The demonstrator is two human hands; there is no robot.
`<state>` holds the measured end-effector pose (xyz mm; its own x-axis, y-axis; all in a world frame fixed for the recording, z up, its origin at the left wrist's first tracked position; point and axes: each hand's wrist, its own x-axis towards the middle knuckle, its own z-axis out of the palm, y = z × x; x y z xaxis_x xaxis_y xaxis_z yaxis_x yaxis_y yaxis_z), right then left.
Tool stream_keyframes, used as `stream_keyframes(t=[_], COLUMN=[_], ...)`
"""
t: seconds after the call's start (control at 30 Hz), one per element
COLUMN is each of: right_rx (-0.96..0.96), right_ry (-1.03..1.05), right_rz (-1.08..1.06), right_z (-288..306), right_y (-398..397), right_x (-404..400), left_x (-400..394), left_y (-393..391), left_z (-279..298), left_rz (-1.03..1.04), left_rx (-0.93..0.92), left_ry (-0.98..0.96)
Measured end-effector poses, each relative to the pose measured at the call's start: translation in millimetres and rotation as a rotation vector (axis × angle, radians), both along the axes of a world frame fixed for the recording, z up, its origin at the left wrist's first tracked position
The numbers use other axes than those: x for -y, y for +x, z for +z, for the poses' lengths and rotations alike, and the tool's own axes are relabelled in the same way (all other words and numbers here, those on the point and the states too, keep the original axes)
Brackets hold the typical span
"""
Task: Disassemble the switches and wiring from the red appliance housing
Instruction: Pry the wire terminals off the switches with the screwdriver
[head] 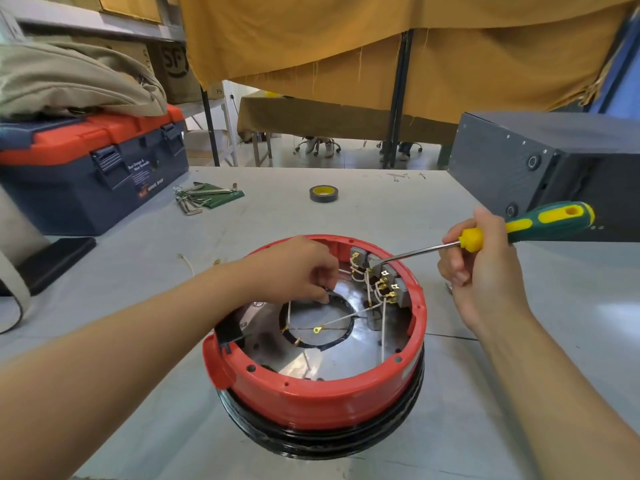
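The right hand [485,271] grips a screwdriver [519,226], its shaft slanting down-left to the switches [381,278] on the red housing's [311,393] far-right wall. The left hand [298,268] pinches wiring [346,317] inside, left of them.

Workshop | toolbox [93,168] at worktop [270,216] far-left edge | hex keys [194,199] and tape roll [322,194] toward far edge | shelving with cardboard boxes [171,69] behind
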<state>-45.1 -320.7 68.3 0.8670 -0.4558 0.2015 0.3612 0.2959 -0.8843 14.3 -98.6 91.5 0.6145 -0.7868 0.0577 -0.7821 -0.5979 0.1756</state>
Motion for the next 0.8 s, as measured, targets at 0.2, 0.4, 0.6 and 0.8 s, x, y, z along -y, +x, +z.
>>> stream_keyframes(t=[0.2,0.4,0.6,0.8], right_rx=[-0.009,-0.021,-0.033,-0.029], right_ry=[0.015,0.01,0.0,0.01], right_rz=[-0.006,-0.008,-0.01,-0.006], right_z=[1.3,1.1,-0.2,0.5], right_y=[-1.0,-0.5,-1.1,-1.4], right_x=[-0.1,-1.3,-0.2,-0.7], left_x=[1.2,-1.2,3.0,4.0], left_y=[0.4,4.9,12.7,17.4], left_z=[-3.8,-2.2,-0.5,-0.6], left_rz=[-0.051,-0.074,-0.078,0.027], left_rx=[0.039,-0.035,-0.101,-0.193], left_ry=[0.009,0.041,0.094,-0.039])
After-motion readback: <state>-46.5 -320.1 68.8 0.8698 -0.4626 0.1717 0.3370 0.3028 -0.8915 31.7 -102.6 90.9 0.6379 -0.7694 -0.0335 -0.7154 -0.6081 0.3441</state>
